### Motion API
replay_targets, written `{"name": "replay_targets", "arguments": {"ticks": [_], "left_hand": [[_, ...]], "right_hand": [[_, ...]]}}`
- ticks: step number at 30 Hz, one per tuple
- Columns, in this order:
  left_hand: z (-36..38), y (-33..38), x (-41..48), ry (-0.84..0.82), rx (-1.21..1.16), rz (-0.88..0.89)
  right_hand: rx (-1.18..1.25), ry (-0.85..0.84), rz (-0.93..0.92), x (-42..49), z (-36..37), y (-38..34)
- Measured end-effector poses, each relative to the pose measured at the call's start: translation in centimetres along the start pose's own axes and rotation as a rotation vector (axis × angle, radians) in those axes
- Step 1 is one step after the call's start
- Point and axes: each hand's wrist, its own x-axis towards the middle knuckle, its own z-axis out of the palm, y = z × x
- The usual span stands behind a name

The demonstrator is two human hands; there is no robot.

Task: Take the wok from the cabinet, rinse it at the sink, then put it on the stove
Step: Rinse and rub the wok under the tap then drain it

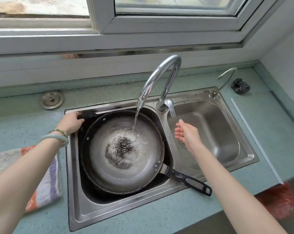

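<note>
The wok (pixel 109 168) sat in the left basin (pixel 99 200) of a stainless double sink (pixel 126 211), nearly filling it. Its long black handle (pixel 188 180) pointed to about 4 o'clock and lay across the sink's front rim. From the curved chrome faucet (pixel 161 73) at the wok's 1 o'clock, a stream of water (pixel 135 122) fell into the pan just above its centre, where a shallow foaming pool had spread.

The left hand (pixel 72 123) gripped the small black helper handle (pixel 89 114) at the wok's 10 o'clock, fingers curled over it; a pale bangle (pixel 56 138) and a bead bracelet ringed that wrist. The right hand (pixel 186 132) held nothing, its fingers loosely spread above the right basin (pixel 218 132), at the wok's 3 o'clock, just below the faucet's lever (pixel 170 108).

On the green countertop (pixel 159 220), a striped cloth (pixel 46 183) lay at the sink's 9 o'clock and a round metal cap (pixel 51 99) at 10 o'clock. A slim second tap (pixel 226 78) stood at the sink's 2 o'clock corner, a steel-wool scourer (pixel 240 85) just beside it.
</note>
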Motion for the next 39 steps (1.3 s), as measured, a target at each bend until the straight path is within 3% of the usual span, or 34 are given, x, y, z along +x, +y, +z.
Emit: {"name": "replay_targets", "arguments": {"ticks": [4, 18, 20, 23, 25, 28, 34, 39], "left_hand": [[0.1, -0.2, -0.2, 0.005, 0.014, 0.008], [0.4, -0.2, -0.4, 0.029, 0.056, -0.012], [0.4, 0.0, -0.4, 0.024, 0.072, -0.017], [0.3, 0.2, -0.6, 0.020, 0.092, -0.017], [0.3, 0.2, -0.6, 0.009, 0.091, -0.022], [-0.1, 0.4, -0.5, -0.008, 0.068, -0.037], [-1.1, 0.5, 0.6, -0.085, 0.005, -0.082], [-1.4, 0.2, 0.7, -0.079, -0.005, -0.064]], "right_hand": [[0.064, 0.004, 0.004, 1.8, 1.4, -2.6], [-0.281, 0.141, -0.051, 3.1, 1.0, -0.6], [-0.356, 0.084, -0.065, 2.4, 0.3, 0.0], [-0.611, -0.171, -0.079, 0.1, -1.8, 3.3], [-0.865, -0.328, -0.042, -1.9, -4.0, 5.7], [-1.007, -0.447, 0.041, -4.2, -6.9, 7.8], [-1.228, -0.513, -0.026, -5.1, -5.9, 9.3], [-1.214, -0.562, 0.000, -4.7, -5.3, 8.3]]}}
